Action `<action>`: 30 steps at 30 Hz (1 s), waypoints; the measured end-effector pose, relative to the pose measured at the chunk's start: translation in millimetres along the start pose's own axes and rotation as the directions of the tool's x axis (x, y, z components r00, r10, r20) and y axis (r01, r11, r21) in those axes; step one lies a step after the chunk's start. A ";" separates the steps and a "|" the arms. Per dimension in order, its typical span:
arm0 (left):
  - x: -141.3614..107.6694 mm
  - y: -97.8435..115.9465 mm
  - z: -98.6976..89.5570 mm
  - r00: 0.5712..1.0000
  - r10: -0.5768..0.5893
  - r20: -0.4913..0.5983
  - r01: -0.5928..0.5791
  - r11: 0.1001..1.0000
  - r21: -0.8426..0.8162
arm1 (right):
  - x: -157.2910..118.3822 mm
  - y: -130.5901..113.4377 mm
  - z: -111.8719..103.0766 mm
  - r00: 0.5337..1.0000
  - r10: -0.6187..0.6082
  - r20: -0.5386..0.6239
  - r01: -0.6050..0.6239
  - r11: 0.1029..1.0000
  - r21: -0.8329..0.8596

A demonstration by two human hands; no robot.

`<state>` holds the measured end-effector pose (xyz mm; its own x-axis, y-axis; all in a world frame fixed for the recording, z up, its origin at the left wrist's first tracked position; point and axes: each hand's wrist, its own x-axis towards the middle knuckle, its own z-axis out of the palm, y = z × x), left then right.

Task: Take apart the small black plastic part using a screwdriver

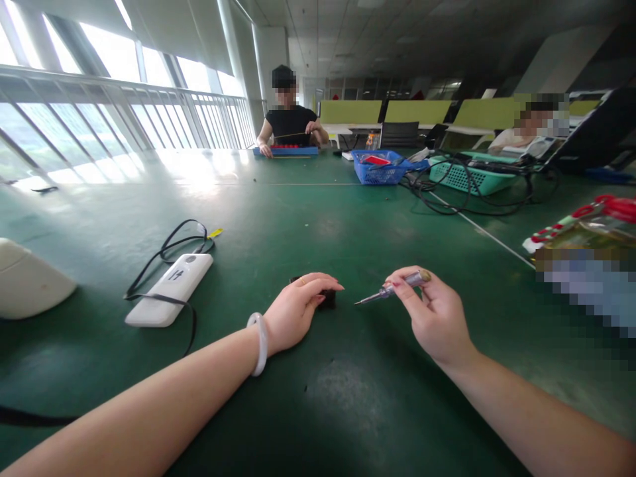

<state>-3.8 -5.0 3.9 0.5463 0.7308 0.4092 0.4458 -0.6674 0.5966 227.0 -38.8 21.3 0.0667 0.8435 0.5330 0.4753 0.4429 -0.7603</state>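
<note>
My right hand (442, 318) pinches a small screwdriver (392, 289) by its clear handle, above the green table. Its thin metal tip points left, toward my other hand, with a short gap between. My left hand (298, 311), with a white bangle at the wrist, is closed over a small dark block-like thing (328, 299) on the table. The fingers lie across its top and the thumb is at its near side. Most of that dark thing is hidden, so its kind does not show.
A white power bank (171, 291) marked 14 lies left with a black cable. Further back are a blue basket (380, 173), a teal basket (462, 180) and tangled black cables. A packet (596, 232) with red parts lies right. Two people sit across the table (278, 218).
</note>
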 end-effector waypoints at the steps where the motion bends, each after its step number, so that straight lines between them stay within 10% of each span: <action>1: 0.4 -0.3 0.3 1.000 -0.002 0.010 0.002 1.000 0.008 | -0.1 -0.5 -0.2 1.000 0.000 0.004 0.000 1.000 -0.004; 30: 1.2 -2.2 -3.3 0.995 0.011 0.097 -0.038 0.959 0.282 | 0.8 -3.6 -2.2 0.999 -0.025 0.021 0.025 1.000 -0.005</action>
<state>-6.5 -2.2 5.4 0.6172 0.7060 0.3473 0.6066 -0.7081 0.3615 227.3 -40.4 25.3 0.0362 0.8382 0.5442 0.4812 0.4626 -0.7446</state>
